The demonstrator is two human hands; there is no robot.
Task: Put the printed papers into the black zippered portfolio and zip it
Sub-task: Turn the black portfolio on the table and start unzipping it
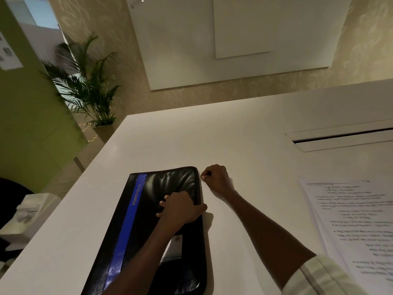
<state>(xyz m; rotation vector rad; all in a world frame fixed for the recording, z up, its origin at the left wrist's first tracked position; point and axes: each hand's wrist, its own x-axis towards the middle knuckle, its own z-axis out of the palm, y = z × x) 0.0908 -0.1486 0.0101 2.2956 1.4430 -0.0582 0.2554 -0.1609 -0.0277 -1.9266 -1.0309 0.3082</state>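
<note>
The black zippered portfolio (136, 226) lies flat and closed on the white table (191, 141), with a blue stripe reading PORTFOLIO along it. My left hand (180, 209) presses on its cover at the right edge, fingers curled over the side. My right hand (217, 177) sits just off the portfolio's far right corner and pinches the small zipper pull there. The printed papers (353, 226) lie in a loose stack on the table at the right, apart from the portfolio.
A cable slot with a lid (340, 137) is set into the table at the far right. A potted palm (89, 86) stands on the floor beyond the table's left corner. A dark chair (12, 188) and a white object (29, 209) sit at the left.
</note>
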